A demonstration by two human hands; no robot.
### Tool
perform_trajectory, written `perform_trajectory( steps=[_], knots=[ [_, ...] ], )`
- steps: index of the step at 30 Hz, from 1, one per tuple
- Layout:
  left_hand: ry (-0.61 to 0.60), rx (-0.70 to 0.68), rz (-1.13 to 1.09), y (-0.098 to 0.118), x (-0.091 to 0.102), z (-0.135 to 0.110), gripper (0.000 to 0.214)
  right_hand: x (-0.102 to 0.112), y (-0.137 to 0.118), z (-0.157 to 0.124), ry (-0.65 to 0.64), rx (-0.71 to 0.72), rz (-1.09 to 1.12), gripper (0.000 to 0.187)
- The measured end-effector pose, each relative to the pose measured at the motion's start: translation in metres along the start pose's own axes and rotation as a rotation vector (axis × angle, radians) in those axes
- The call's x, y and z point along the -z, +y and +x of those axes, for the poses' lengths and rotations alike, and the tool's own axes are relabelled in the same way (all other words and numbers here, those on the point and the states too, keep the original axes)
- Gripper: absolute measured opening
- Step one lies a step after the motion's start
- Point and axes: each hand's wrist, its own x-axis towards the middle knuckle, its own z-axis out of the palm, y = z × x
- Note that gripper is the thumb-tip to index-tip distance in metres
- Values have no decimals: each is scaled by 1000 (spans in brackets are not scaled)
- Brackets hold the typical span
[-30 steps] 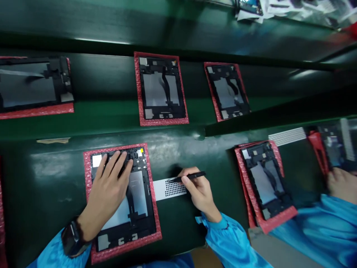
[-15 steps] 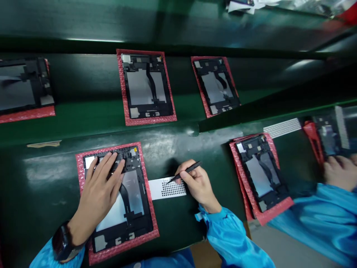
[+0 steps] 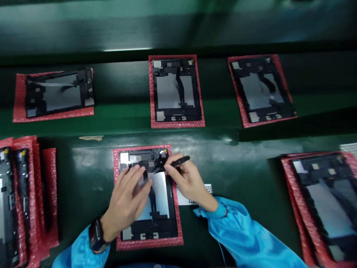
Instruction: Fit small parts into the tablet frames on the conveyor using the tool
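Observation:
In front of me a tablet screen assembly [image 3: 164,230] lies back side up on a pink bubble-wrap sheet [image 3: 178,243]. My left hand [image 3: 126,201] rests over its left side, palm down with the fingers spread; a black flex cable [image 3: 153,201] shows beside the fingers. My right hand [image 3: 185,178] pinches black tweezers [image 3: 180,161], their tip pointing down-left at the assembly's upper right part. What the tip touches is too small to tell. Partly under my right hand lies a white sheet of small black dots [image 3: 208,189].
Behind, on a raised green shelf [image 3: 122,115], three similar assemblies lie on pink wrap, the middle one [image 3: 175,89] straight ahead. Stacks of wrapped assemblies flank me: a left stack [image 3: 35,193] and a right stack [image 3: 320,201]. A tan scrap [image 3: 91,138] lies by the shelf edge.
My right hand has carried the tweezers from the dotted sheet up-left onto the assembly. My left hand stays on it. The view has swung left, showing the left stack.

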Motion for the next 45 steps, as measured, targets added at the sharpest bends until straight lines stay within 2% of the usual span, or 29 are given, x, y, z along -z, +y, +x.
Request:
perform_trajectory(
  steps=[3,9,19,26,32,36,39,42,45],
  knots=[
    [-47,35,4,7,-11,-1,53,-7,9,13,-1,18,-5,22],
    [-48,52,16,7,-27,3,50,1,21,9,32,-3,-28,23],
    [-56,44,83,24,-34,17,52,18,23,7,18,41,-112,23],
    [-14,34,85,36,-38,29,48,31,20,5,15,47,-86,20],
    [-20,54,76,45,-43,34,53,43,21,4,-2,99,-128,12],
    [-65,8,163,52,-46,38,52,47,20,5,-2,113,-134,12],
    [-90,-16,221,57,-47,44,49,62,9,-4,88,108,-117,12],
    [-84,-18,223,61,-47,53,43,96,-6,-32,221,49,-145,14],
    [-81,-27,210,63,-48,59,43,132,-8,-70,233,-52,-202,18]
  ],
)
